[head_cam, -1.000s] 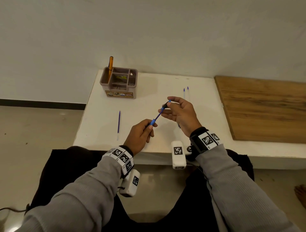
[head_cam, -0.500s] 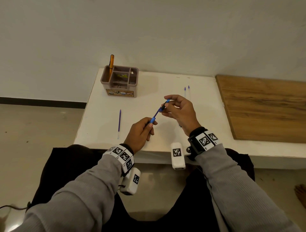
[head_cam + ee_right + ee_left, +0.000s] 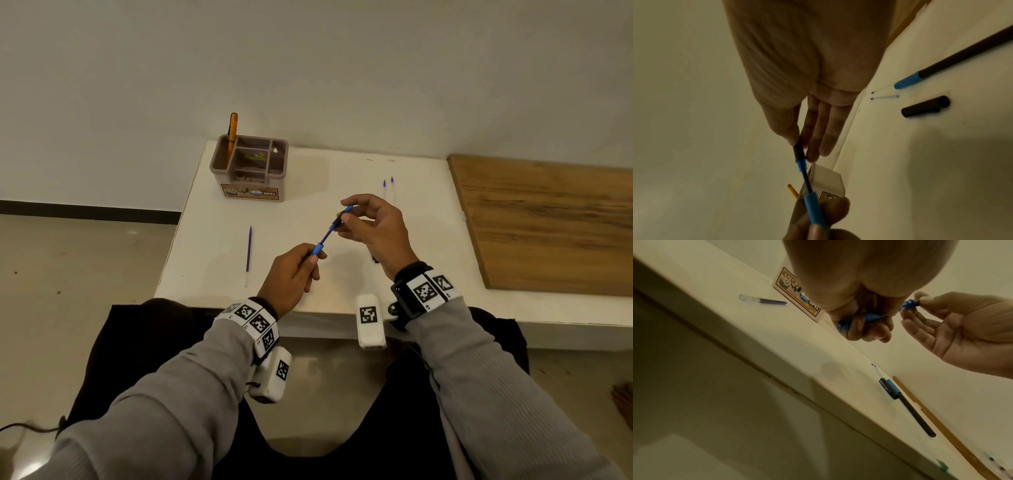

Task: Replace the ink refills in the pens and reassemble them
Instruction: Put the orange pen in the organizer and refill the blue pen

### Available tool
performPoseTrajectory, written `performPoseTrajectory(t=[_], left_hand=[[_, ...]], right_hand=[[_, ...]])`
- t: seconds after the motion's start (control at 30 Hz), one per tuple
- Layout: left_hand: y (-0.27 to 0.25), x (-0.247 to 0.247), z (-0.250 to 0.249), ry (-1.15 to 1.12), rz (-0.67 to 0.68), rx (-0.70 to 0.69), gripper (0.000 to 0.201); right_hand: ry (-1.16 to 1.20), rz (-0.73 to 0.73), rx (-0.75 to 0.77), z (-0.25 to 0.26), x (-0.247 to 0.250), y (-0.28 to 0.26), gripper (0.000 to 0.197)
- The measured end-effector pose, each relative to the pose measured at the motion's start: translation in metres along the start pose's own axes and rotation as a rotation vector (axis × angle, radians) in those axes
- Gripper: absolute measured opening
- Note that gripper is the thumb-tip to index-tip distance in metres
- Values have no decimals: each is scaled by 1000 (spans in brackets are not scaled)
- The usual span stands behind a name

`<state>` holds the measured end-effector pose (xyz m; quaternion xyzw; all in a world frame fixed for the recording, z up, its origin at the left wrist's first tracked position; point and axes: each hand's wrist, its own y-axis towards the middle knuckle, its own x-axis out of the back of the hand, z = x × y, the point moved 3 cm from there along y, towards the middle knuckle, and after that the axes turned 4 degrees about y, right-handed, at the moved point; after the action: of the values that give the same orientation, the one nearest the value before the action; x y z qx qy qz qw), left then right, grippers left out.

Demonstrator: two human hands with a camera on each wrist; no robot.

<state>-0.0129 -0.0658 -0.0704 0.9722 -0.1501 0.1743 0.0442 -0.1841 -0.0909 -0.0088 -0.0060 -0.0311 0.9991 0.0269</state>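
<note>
Organizer [image 3: 250, 171] back-left on table [image 3: 308, 185]; board [image 3: 548, 222] at right.

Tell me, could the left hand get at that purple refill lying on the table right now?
Probably not straight away. The refill lies in the open just beside the left hand, nothing blocking it, but that hand grips the blue pen piece and would have to let go first.

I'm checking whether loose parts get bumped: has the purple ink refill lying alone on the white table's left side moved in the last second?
No. The purple ink refill keeps its place relative to the table's left edge and the brown organiser box.
</note>
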Motion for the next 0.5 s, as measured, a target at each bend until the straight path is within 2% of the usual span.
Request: performPoseTrajectory(t=[0.1, 0.17, 0.23, 0.33, 0.5], left_hand=[[0, 1, -2, -1, -10, -13, 20], [0, 1, -3, -1, -14, -23, 20], [0, 2, -4, -1, -11, -27, 20], [-1, 1, -4, -2, 0, -27, 20], [-2, 1, -3, 9, -3, -18, 19]], right_hand=[[-85, 98, -6, -3, -4, -1, 25], [-108, 121, -29, -6, -7, -2, 19], [-113, 101, -59, -9, -8, -1, 11], [-141, 60, -113, -13, -9, -1, 14], [-136, 39, -113, -17, -11, -1, 16]])
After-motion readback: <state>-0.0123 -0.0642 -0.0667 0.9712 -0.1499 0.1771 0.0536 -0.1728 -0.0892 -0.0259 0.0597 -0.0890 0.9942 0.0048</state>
